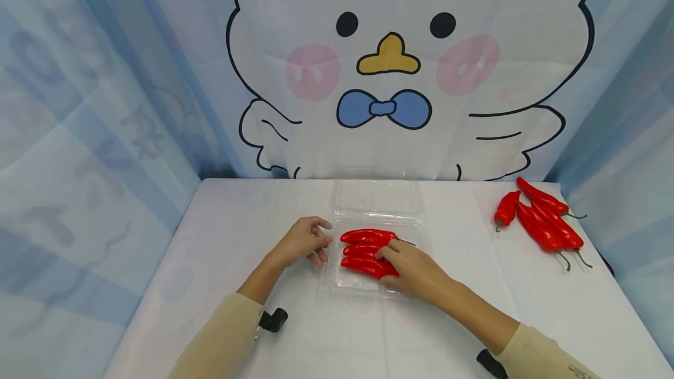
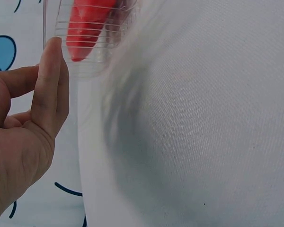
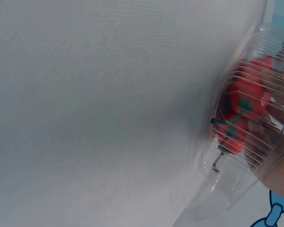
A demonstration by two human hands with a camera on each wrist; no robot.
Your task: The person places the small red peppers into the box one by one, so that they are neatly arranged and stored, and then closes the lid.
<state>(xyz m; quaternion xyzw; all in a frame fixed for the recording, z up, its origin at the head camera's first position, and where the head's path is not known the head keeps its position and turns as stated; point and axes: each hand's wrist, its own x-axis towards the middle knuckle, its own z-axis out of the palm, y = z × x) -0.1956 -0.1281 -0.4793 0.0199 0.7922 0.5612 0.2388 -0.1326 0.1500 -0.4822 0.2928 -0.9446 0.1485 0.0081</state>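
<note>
Three red chili peppers [image 1: 363,266] lie side by side in a clear plastic clamshell box [image 1: 350,281], its lid [image 1: 376,197] folded back. My right hand [image 1: 416,268] reaches in over the box's right side and grips the nearest pepper near its stem end, thumb on the near side and fingers across the top. The box's ribbed wall partly hides that hand in the right wrist view, where green stems [image 3: 245,105] show through. Beside the box's left wall is my left hand [image 1: 305,243], its fingers [image 2: 48,85] fairly straight and holding nothing, one fingertip right at the wall.
More red peppers [image 1: 542,230] with green stems lie in a loose group at the table's far right corner. White cloth covers the table [image 1: 253,203]. A printed curtain [image 1: 395,151] hangs behind the back edge and along both sides.
</note>
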